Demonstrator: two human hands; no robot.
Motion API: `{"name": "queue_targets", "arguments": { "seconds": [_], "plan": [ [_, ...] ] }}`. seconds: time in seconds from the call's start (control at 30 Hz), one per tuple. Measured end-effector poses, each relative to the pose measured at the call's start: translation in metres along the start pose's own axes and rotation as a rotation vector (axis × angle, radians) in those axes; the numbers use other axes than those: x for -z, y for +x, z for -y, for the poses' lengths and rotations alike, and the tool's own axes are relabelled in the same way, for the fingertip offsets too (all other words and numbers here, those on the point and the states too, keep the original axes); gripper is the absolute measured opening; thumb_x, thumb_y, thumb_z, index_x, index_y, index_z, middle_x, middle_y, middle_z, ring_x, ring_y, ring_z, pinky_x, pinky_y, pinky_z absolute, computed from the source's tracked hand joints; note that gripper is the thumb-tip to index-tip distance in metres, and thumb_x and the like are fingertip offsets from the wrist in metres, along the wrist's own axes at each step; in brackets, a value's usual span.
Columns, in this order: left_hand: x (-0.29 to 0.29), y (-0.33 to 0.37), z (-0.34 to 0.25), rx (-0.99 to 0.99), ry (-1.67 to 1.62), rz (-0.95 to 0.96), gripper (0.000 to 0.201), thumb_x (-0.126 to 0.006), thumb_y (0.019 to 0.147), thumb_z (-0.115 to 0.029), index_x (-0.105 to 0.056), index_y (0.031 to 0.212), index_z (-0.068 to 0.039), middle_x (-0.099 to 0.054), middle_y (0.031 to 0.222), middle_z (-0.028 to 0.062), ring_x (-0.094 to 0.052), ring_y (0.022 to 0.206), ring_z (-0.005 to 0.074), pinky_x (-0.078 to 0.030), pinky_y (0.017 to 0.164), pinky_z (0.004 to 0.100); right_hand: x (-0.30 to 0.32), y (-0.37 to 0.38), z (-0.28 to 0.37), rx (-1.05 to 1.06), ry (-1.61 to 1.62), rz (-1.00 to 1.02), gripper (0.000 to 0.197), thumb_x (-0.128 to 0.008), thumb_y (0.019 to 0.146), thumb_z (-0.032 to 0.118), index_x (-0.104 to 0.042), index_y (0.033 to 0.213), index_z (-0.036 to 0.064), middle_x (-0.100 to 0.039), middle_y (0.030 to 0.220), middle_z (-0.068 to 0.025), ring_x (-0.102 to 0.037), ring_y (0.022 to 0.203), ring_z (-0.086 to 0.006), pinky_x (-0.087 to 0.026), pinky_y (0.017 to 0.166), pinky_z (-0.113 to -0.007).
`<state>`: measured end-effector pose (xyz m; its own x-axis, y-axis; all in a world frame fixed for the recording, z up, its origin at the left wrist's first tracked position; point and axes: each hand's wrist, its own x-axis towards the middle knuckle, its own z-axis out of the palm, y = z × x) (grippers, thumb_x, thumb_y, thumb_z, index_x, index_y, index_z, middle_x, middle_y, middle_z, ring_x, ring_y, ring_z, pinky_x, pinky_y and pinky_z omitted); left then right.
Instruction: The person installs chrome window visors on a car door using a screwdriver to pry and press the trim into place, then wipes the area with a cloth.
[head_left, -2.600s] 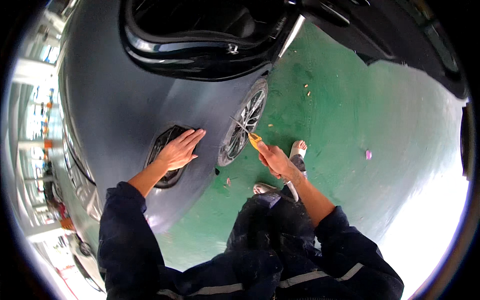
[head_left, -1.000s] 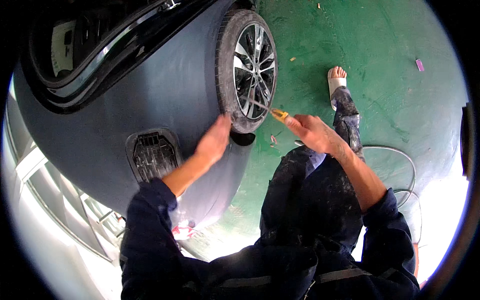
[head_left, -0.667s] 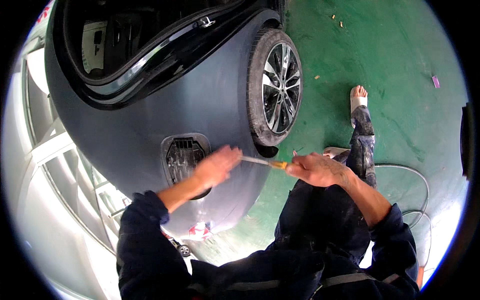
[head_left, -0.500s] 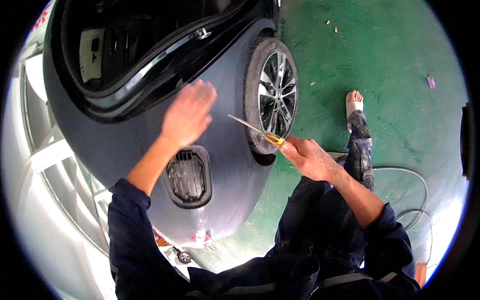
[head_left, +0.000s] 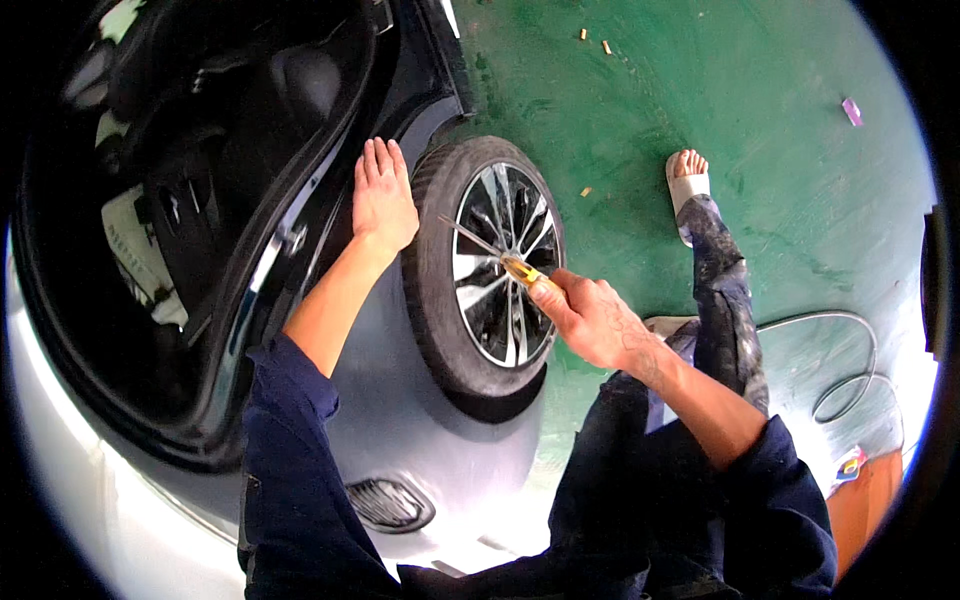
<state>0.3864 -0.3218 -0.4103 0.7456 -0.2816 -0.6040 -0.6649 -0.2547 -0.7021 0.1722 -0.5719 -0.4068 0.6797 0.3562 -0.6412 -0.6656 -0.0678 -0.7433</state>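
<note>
My right hand [head_left: 600, 322] is closed around the yellow handle of a screwdriver [head_left: 520, 268]. Its thin metal shaft points up and to the left, in front of the car wheel [head_left: 482, 385], which has a black and silver rim. My left hand [head_left: 385, 203] lies flat with fingers stretched out on the grey car body [head_left: 375, 375], at the edge of the wheel arch beside the tyre. It holds nothing. Whether the screwdriver tip touches the tyre, I cannot tell.
A dark window [head_left: 180, 230] takes up the upper left. Below the wheel, a rounded recess [head_left: 390, 504] with a ribbed insert sits in the body. On the green floor [head_left: 600, 110] lie a purple scrap [head_left: 852, 111], small bits and a grey hose [head_left: 872, 345] at right.
My view has shifted along the car, so the wheel appears larger and lower. My left hand, blurred and moving before, now rests by the wheel arch. The screwdriver stays in my right hand.
</note>
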Motion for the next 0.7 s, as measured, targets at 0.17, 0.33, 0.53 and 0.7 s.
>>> {"name": "queue_targets", "arguments": {
  "seconds": [0.17,0.33,0.53,0.7],
  "plan": [
    [-0.053,0.142,-0.03,-0.125,0.006,0.028,0.073,-0.051,0.099,-0.024,-0.027,0.157,0.013,-0.034,0.163,0.0294,-0.031,0.155,0.0395,-0.024,0.127,0.0466,0.047,0.101,-0.024,-0.058,0.049,-0.074,0.069,-0.044,0.105,0.062,-0.066,0.095,-0.0025,-0.069,0.083,-0.0318,-0.069,0.089,-0.0513,-0.053,0.08,-0.057],
    [-0.1,0.249,-0.069,-0.213,0.104,0.14,0.087,-0.051,0.102,-0.056,-0.034,0.155,0.01,-0.037,0.162,0.0291,-0.031,0.154,0.042,-0.025,0.125,0.0507,0.106,0.168,-0.047,-0.167,0.036,-0.081,0.074,-0.04,0.106,0.062,-0.068,0.098,-0.0055,-0.07,0.084,-0.032,-0.07,0.092,-0.0504,-0.053,0.083,-0.055],
    [-0.109,0.284,-0.13,0.004,0.232,0.131,0.094,-0.035,0.098,-0.078,-0.047,0.156,-0.005,-0.022,0.169,0.0298,-0.015,0.158,0.0481,-0.013,0.125,0.0633,0.141,0.196,-0.079,-0.188,0.051,-0.068,0.079,-0.036,0.107,0.066,-0.066,0.098,-0.0057,-0.067,0.077,-0.0227,-0.069,0.076,-0.0352,-0.052,0.075,-0.052],
    [-0.105,0.254,-0.119,-0.181,-0.544,-0.086,0.091,-0.044,0.102,-0.065,-0.035,0.157,0.007,-0.028,0.163,0.0372,-0.027,0.153,0.0508,-0.019,0.127,0.0552,0.14,0.229,-0.032,-0.145,0.004,0.143,0.082,-0.036,0.105,0.068,-0.065,0.092,-0.0077,-0.061,0.07,-0.0198,-0.058,0.07,-0.0284,-0.048,0.072,-0.049]
  ]
}}
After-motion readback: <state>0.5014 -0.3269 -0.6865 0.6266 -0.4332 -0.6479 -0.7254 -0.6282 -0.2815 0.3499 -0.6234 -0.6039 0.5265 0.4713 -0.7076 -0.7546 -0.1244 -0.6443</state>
